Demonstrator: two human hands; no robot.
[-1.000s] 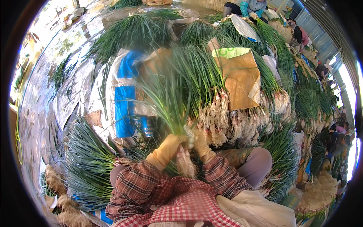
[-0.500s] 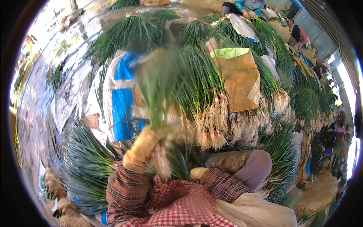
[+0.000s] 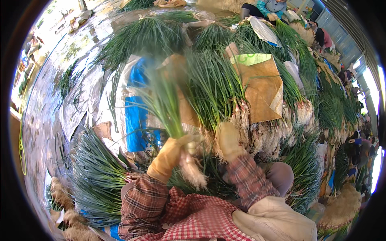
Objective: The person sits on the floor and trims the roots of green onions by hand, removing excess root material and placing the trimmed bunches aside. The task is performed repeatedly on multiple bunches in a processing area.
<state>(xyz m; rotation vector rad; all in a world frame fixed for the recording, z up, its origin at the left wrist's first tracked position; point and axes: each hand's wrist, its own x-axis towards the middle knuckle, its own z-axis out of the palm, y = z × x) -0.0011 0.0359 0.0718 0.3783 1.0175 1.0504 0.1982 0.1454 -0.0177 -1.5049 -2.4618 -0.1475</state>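
My left hand (image 3: 173,154), in a yellowish glove, is closed around a bunch of green onions (image 3: 169,112). Its green tops point up and away, blurred at the far end, while the pale roots hang below the fist toward the lower right. Reaching forward, my right hand (image 3: 230,140) in a similar glove is at the root ends of a laid-out row of green onions (image 3: 215,76). Its fingers are hidden by the glove's back and blur, so whether it grips any stalks does not show.
A brown paper sheet (image 3: 261,90) lies on the row. Blue-and-white sacking (image 3: 136,120) spreads under the bunch. Onion piles flank me at left (image 3: 98,180) and right (image 3: 301,172). A co-worker (image 3: 270,9) sits at the far right.
My right hand has moved from near my lap forward to the row's roots. The left hand and its bunch shifted slightly right, and the bunch's roots now tilt more to the right.
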